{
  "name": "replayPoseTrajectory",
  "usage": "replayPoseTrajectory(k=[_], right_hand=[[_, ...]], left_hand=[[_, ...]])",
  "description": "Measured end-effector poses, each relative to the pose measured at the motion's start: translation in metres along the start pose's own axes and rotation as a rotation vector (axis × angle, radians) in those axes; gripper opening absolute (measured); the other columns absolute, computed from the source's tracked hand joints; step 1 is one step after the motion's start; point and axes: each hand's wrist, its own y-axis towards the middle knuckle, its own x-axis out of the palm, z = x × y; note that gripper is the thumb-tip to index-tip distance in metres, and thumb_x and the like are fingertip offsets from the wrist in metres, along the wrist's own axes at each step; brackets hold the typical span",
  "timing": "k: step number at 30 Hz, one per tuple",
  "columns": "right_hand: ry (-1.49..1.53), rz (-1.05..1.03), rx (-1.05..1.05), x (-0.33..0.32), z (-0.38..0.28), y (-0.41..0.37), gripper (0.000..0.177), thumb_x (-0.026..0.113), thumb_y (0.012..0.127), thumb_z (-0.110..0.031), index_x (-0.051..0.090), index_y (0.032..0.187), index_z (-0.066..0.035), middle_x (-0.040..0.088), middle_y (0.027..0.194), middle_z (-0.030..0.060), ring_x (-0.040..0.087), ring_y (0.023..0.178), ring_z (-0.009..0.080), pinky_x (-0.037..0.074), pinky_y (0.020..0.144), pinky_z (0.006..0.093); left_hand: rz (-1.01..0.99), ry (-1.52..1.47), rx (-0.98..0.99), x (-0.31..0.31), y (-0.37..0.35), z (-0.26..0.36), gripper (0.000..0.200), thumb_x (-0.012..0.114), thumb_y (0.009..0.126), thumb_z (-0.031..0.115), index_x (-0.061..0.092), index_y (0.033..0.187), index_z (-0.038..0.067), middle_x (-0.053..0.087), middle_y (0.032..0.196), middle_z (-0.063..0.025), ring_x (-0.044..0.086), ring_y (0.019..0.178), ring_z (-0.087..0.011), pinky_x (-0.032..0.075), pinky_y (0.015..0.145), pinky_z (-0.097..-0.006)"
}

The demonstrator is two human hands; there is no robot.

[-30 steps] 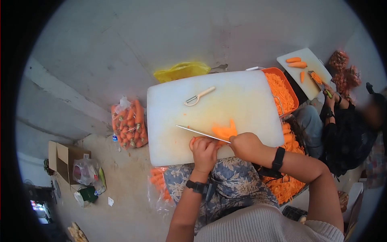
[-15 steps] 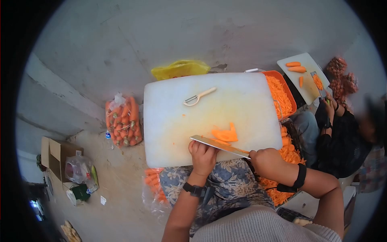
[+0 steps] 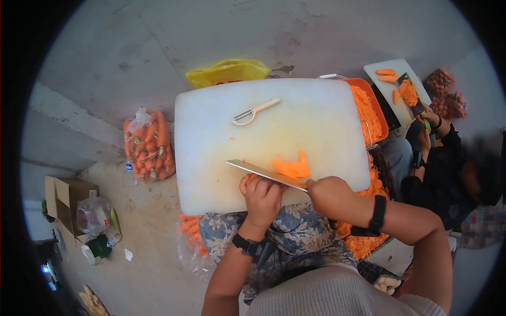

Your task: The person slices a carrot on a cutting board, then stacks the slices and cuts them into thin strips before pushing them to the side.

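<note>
My right hand (image 3: 333, 196) is closed round the handle of a broad knife (image 3: 263, 172), whose blade slants up to the left over a white cutting board (image 3: 208, 121). Against the near side of the blade, the curled fingers of my left hand (image 3: 261, 200) press on a carrot (image 3: 253, 177), mostly hidden by fingers and knife. Just beyond the blade lies a small heap of thin carrot slices (image 3: 293, 167). Farther up the board rests a peeler (image 3: 256, 111), touched by neither hand.
A bag of carrots (image 3: 149, 150) stands left of the board. On the right is an orange tub of shredded carrot (image 3: 363, 116). A co-worker's hands (image 3: 428, 118) hold a knife over another board (image 3: 377, 67). A cardboard box (image 3: 68, 197) sits far left.
The view has shifted, so the board appears farther left and higher. The knife's tip now reaches past my left fingers. The co-worker's knife has moved up and left on its board.
</note>
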Motion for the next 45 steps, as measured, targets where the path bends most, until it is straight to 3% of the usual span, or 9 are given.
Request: replayPoseTrajectory(k=[7,10,12,19,23,31,34,36,45], right_hand=[[0.043,0.116,-0.068,0.016,0.000,0.034,0.011,0.060,0.074,-0.006,0.060,0.082,0.001,0.064,0.067,0.0212,0.066,0.065,0.0357,0.052,0.059,0.0438],[0.029,0.163,-0.024,0.019,0.001,0.029,0.012,0.060,0.077,-0.009,0.061,0.083,0.001,0.063,0.067,0.0212,0.065,0.064,0.0354,0.052,0.059,0.0437],[0.047,0.202,-0.020,0.020,0.004,0.028,0.013,0.059,0.079,-0.012,0.062,0.083,0.000,0.063,0.067,0.0209,0.065,0.064,0.0358,0.051,0.059,0.0443],[0.070,0.267,0.013,0.016,0.007,0.011,0.021,0.060,0.087,-0.022,0.062,0.079,-0.003,0.062,0.065,0.0186,0.063,0.064,0.0373,0.050,0.061,0.0473],[0.110,0.344,-0.001,0.007,-0.003,-0.017,0.020,0.058,0.085,-0.020,0.064,0.081,-0.001,0.063,0.067,0.0200,0.064,0.062,0.0372,0.051,0.059,0.0467],[-0.086,0.273,0.021,0.007,0.000,-0.042,0.015,0.064,0.079,-0.018,0.060,0.075,-0.004,0.062,0.061,0.0149,0.062,0.054,0.0316,0.049,0.051,0.0429],[-0.111,0.178,0.020,-0.001,0.004,-0.056,0.010,0.060,0.074,-0.010,0.059,0.081,-0.002,0.063,0.063,0.0152,0.064,0.056,0.0309,0.051,0.052,0.0409],[-0.114,0.141,0.043,-0.009,0.004,-0.062,0.010,0.060,0.074,-0.009,0.059,0.081,-0.001,0.063,0.063,0.0155,0.064,0.056,0.0313,0.051,0.051,0.0410],[-0.088,0.028,0.043,-0.016,0.003,-0.051,0.011,0.061,0.071,-0.003,0.058,0.081,0.001,0.063,0.065,0.0169,0.065,0.061,0.0335,0.052,0.054,0.0428]], left_hand=[[-0.001,0.000,-0.003,-0.003,-0.003,-0.003,0.021,0.076,0.072,0.018,0.069,0.092,0.014,0.059,0.098,-0.0009,0.052,0.102,-0.0235,0.033,0.098,-0.0494],[0.000,-0.058,-0.015,-0.004,0.002,-0.002,0.023,0.075,0.073,0.017,0.069,0.094,0.012,0.058,0.101,-0.0041,0.052,0.104,-0.0272,0.032,0.099,-0.0514],[0.056,-0.076,-0.073,-0.003,-0.001,-0.003,0.025,0.077,0.069,0.014,0.069,0.091,0.007,0.055,0.104,-0.0096,0.050,0.105,-0.0323,0.036,0.098,-0.0470],[0.030,-0.088,-0.036,-0.002,-0.001,-0.003,0.028,0.076,0.071,0.017,0.068,0.096,0.008,0.057,0.101,-0.0076,0.051,0.102,-0.0299,0.036,0.097,-0.0482],[0.051,-0.095,-0.004,0.004,-0.003,0.000,0.028,0.077,0.069,0.014,0.068,0.094,0.006,0.057,0.100,-0.0093,0.051,0.101,-0.0318,0.037,0.095,-0.0481],[0.072,-0.132,-0.038,0.000,0.000,0.001,0.026,0.077,0.071,0.012,0.068,0.094,0.004,0.057,0.101,-0.0129,0.051,0.104,-0.0377,0.040,0.095,-0.0493],[0.062,-0.132,-0.045,0.002,-0.001,0.000,0.024,0.076,0.072,0.011,0.067,0.093,0.004,0.057,0.101,-0.0131,0.051,0.104,-0.0376,0.039,0.096,-0.0502],[0.063,-0.119,0.014,0.001,-0.002,-0.002,0.032,0.076,0.067,0.003,0.067,0.098,0.002,0.056,0.103,-0.0152,0.050,0.104,-0.0405,0.040,0.093,-0.0496],[0.024,-0.136,0.002,0.000,0.002,-0.003,0.031,0.075,0.066,0.002,0.066,0.096,0.003,0.053,0.097,-0.0128,0.049,0.098,-0.0382,0.040,0.089,-0.0492]])
